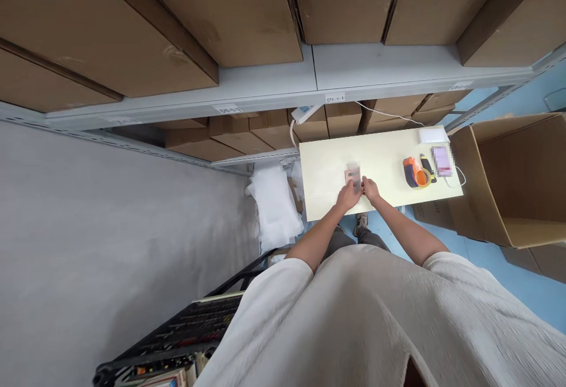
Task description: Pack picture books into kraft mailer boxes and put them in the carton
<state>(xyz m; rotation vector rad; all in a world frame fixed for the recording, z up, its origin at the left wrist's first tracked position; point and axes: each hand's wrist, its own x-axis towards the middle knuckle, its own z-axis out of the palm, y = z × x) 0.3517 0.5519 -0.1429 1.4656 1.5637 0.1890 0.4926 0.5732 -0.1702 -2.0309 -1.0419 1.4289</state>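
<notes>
A small, flat, pinkish item (352, 173) with a blurred greyish part is held over the pale yellow table (325, 163); its exact kind is too small to tell. My left hand (348, 196) is closed on its lower edge, thumb on top. Just right of it, my right hand (370, 189) is closed in a pinch at the item's right side. Whatever sits between those right fingertips is hidden. Both hands are close together near the table's front edge.
An orange tape dispenser (412, 171), a tape roll (425, 178), a phone (441, 161) and a white box (433, 134) are on the table's right. An open carton (495, 198) stands beside it. Shelved boxes (345, 3) overhang behind; white wrapped packs (276, 207) lie left.
</notes>
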